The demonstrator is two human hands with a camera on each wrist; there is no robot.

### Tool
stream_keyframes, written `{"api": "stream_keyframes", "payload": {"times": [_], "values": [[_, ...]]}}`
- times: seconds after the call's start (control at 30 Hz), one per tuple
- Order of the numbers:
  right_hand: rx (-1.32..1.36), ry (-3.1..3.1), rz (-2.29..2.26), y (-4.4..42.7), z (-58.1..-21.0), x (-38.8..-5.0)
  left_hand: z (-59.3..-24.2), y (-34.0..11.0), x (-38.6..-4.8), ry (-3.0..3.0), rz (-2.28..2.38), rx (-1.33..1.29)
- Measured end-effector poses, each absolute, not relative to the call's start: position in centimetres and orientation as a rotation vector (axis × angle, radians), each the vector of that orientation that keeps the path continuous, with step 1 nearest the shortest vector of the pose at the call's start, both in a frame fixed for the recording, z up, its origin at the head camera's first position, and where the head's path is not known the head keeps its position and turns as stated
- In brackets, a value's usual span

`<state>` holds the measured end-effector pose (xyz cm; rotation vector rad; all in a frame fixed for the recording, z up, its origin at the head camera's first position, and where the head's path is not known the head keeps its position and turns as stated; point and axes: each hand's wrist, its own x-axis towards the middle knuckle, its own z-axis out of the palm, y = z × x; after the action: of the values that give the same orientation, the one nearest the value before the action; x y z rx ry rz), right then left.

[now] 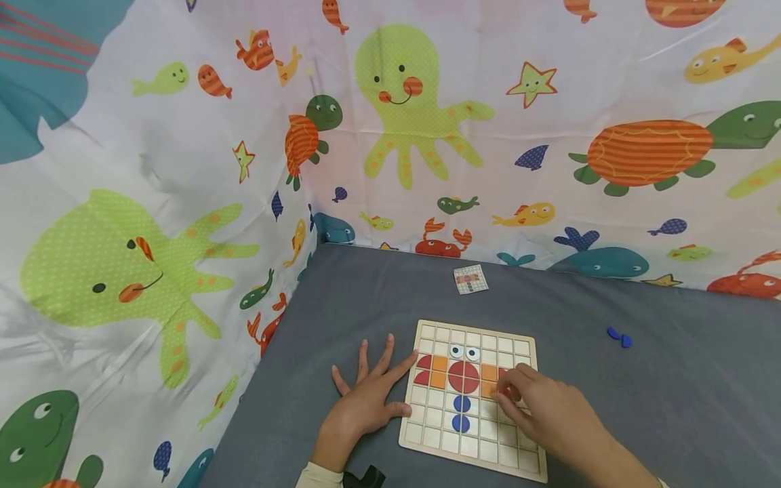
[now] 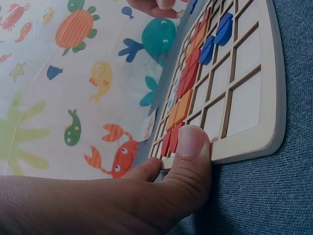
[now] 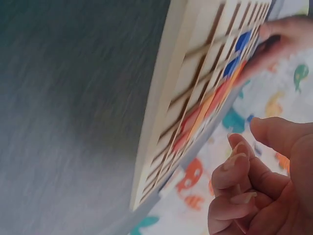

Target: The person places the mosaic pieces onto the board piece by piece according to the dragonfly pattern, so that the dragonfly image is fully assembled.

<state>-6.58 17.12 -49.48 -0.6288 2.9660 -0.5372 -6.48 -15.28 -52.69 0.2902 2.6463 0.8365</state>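
A wooden grid board (image 1: 439,440) lies on the grey cloth. Its cells hold red pieces (image 1: 464,377), orange squares (image 1: 438,371), blue pieces (image 1: 462,404) and two eye pieces (image 1: 464,352). My left hand (image 1: 365,403) has its fingers spread at the board's left edge; in the left wrist view the thumb (image 2: 188,156) rests on the rim. Over the board's right side is my right hand (image 1: 537,407), fingertips by the red pieces at the row's right end. In the right wrist view, its fingers (image 3: 232,171) are loosely bent, thumb apart, nothing visible between them.
Behind the board lies a small pattern card (image 1: 470,279). Two loose blue pieces (image 1: 619,337) lie on the cloth to the right. A sea-animal curtain (image 1: 427,224) hangs at the back and left. A black object (image 1: 365,477) shows by the left wrist.
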Motion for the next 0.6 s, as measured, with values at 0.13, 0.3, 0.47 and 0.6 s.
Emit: {"api": "stream_keyframes", "payload": {"times": [0.13, 0.3, 0.47, 0.6], "values": [[-0.531, 2.99, -0.54, 19.0, -49.0, -7.3, -52.8, -15.3, -6.5, 2.643, 0.832, 0.288], [-0.472, 3.03, -0.534, 21.6, -49.1, -8.0, -52.9, -15.4, -6.4, 2.635, 0.828, 0.293], [-0.446, 3.087, -0.521, 24.6, -49.2, -9.2, -53.1, -15.4, -6.6, 2.636, 0.833, 0.303], [-0.434, 3.175, -0.499, 26.9, -49.3, -10.4, -54.3, -15.6, -6.7, 2.652, 0.833, 0.306]]}}
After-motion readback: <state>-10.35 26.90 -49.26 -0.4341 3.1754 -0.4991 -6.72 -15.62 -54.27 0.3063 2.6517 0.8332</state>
